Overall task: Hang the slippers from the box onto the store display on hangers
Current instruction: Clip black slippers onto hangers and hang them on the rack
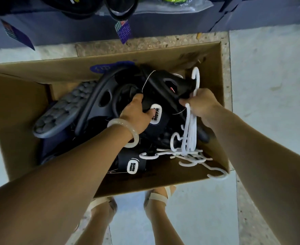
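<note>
The left hand (136, 112) has its fingers curled round the strap of a black slipper (156, 110), thumb lying beside the white logo patch (156, 114) on that strap. A pale bangle (126, 132) sits on the left wrist, at 7 o'clock from the hand. The right hand (201, 105) is closed in a fist on a bunch of white hangers (190, 131): one hook sticks up past the knuckles at 12 o'clock, the rest hang down at 6 o'clock. The fingertips are tucked under, so whether they also touch the slipper cannot be told.

The held slipper lies at the middle of the box (163, 55), on top of a pile of more dark slippers. A second black slipper (170, 84) lies at 1 o'clock from the left hand, its end just beside the right fist. At 9 o'clock from the left hand a slipper lies sole-up, showing a grey ridged sole (60, 110). At 6 o'clock another strap shows a second white patch (133, 165). Loose hangers (193, 158) lie in the box's corner at 5 o'clock, one hook over the rim.

The box stands on a pale floor (269, 85). Beyond it at 12 o'clock is the display (74, 27), with black slippers (120, 7) hanging and a purple tag (123, 30) below them. At 6 o'clock the person's feet (159, 197) in pale-strapped sandals stand against the box.
</note>
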Demonstrator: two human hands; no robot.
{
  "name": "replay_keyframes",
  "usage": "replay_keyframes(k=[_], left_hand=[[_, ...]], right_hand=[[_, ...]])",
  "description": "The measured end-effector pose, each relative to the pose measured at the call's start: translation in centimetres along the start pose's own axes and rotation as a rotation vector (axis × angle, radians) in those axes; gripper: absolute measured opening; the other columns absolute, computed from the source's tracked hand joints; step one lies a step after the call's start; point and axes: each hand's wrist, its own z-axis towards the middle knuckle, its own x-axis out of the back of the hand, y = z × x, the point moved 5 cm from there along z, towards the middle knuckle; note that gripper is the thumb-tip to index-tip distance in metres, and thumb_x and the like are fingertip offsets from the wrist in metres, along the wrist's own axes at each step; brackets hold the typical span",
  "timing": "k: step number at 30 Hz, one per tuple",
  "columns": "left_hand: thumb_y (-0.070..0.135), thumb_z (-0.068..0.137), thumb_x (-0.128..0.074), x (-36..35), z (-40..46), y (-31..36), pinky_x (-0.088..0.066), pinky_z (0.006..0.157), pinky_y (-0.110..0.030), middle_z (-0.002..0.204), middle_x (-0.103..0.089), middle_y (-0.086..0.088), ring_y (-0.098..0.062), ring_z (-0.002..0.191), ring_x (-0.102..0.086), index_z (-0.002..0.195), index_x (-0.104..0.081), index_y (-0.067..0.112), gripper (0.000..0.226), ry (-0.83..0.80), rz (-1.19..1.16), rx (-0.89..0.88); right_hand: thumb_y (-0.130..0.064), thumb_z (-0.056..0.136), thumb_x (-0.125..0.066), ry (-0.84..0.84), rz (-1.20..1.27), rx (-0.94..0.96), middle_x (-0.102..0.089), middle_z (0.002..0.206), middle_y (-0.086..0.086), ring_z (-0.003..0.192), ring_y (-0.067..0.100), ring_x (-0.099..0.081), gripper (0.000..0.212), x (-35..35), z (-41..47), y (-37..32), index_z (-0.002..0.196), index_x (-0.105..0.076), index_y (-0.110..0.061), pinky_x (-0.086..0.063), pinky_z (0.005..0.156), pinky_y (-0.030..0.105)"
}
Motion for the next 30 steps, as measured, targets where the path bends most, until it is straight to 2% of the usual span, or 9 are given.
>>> replay_keyframes(k=[5, 7, 11, 15, 18, 22, 24, 26, 30], left_hand=[[0.022, 0.085, -0.062, 3.3, -0.6, -1.9, -0.045, 0.099, -0.037, 0.117, -0.062, -0.011, -0.027, 0.109, -0.057, 0.119, -0.053, 0.01, 0.037, -0.1, -0.039, 0.019], [0.02, 0.084, -0.063, 4.7, -0.7, -1.8, -0.044, 0.097, -0.034, 0.117, -0.062, -0.01, -0.025, 0.109, -0.058, 0.12, -0.055, 0.01, 0.038, -0.116, -0.045, 0.021], [0.031, 0.077, -0.06, 8.5, -1.9, -2.2, -0.044, 0.089, -0.031, 0.111, -0.065, -0.005, -0.021, 0.105, -0.059, 0.112, -0.063, 0.015, 0.038, -0.102, 0.004, 0.013], [0.033, 0.063, -0.056, 12.2, -3.5, -3.8, -0.047, 0.084, -0.038, 0.09, -0.064, -0.012, -0.021, 0.088, -0.058, 0.096, -0.064, -0.002, 0.049, -0.033, -0.136, 0.062], [0.029, 0.078, -0.063, 13.0, -4.1, -5.2, -0.044, 0.092, -0.041, 0.089, -0.06, -0.014, -0.021, 0.088, -0.055, 0.093, -0.062, -0.005, 0.037, -0.052, -0.169, 0.078], [0.041, 0.087, -0.055, 12.5, -4.2, -6.9, -0.046, 0.088, -0.035, 0.1, -0.068, -0.008, -0.022, 0.095, -0.062, 0.097, -0.066, 0.011, 0.033, -0.074, 0.042, 0.064], [0.044, 0.087, -0.054, 12.4, -3.6, -7.3, -0.044, 0.081, -0.031, 0.097, -0.065, -0.002, -0.02, 0.093, -0.06, 0.095, -0.062, 0.018, 0.028, -0.042, 0.096, 0.054], [0.042, 0.085, -0.058, 12.4, -3.3, -7.5, -0.044, 0.083, -0.029, 0.098, -0.06, 0.002, -0.017, 0.094, -0.058, 0.105, -0.056, 0.021, 0.029, 0.012, 0.072, 0.046], [0.03, 0.088, -0.058, 12.1, -3.1, -7.5, -0.041, 0.093, -0.028, 0.106, -0.054, 0.002, -0.016, 0.101, -0.055, 0.131, -0.038, 0.023, 0.049, 0.009, -0.074, 0.022]], right_hand=[[0.002, 0.081, -0.061, 0.045, 0.088, 0.036, -0.051, 0.062, 0.003, 0.063, 0.018, -0.05, 0.032, -1.2, -2.9, 0.4, 0.058, -0.044, -0.013, -0.044, 0.06, 0.028], [0.0, 0.081, -0.061, 0.1, 0.075, 0.145, -0.055, 0.062, 0.006, 0.063, 0.021, -0.054, 0.03, -1.3, -4.6, -0.4, 0.058, -0.048, -0.013, -0.048, 0.065, 0.033], [-0.005, 0.081, -0.064, 0.107, 0.017, 0.26, -0.066, 0.08, 0.022, 0.079, 0.032, -0.064, 0.014, -2.9, -7.8, -0.8, 0.079, -0.059, 0.008, -0.054, 0.078, 0.044], [-0.01, 0.081, -0.066, 0.117, -0.05, 0.301, -0.067, 0.073, 0.015, 0.072, 0.027, -0.064, 0.016, -6.0, -10.4, -0.6, 0.074, -0.061, 0.004, -0.053, 0.068, 0.034], [-0.009, 0.081, -0.065, 0.175, -0.105, 0.336, -0.06, 0.063, 0.007, 0.063, 0.023, -0.057, 0.02, -8.3, -11.4, -0.9, 0.064, -0.054, -0.004, -0.041, 0.054, 0.02], [-0.012, 0.087, -0.059, -0.028, -0.178, 0.26, -0.051, 0.065, 0.006, 0.053, 0.014, -0.051, 0.021, -12.7, -11.1, 0.0, 0.071, -0.046, -0.005, -0.035, 0.042, 0.011], [-0.02, 0.084, -0.064, -0.131, -0.163, 0.184, -0.043, 0.057, 0.0, 0.044, 0.006, -0.044, 0.036, -14.2, -10.8, 0.8, 0.062, -0.037, -0.013, -0.029, 0.036, 0.011], [-0.029, 0.081, -0.067, -0.106, -0.177, 0.208, -0.037, 0.052, -0.003, 0.044, 0.008, -0.037, 0.046, -14.4, -10.5, 1.1, 0.056, -0.029, -0.019, -0.025, 0.043, 0.018], [-0.037, 0.08, -0.067, -0.03, -0.151, 0.264, -0.048, 0.052, -0.006, 0.047, 0.007, -0.045, 0.041, -12.5, -10.5, 0.5, 0.055, -0.041, -0.017, -0.031, 0.046, 0.018]])
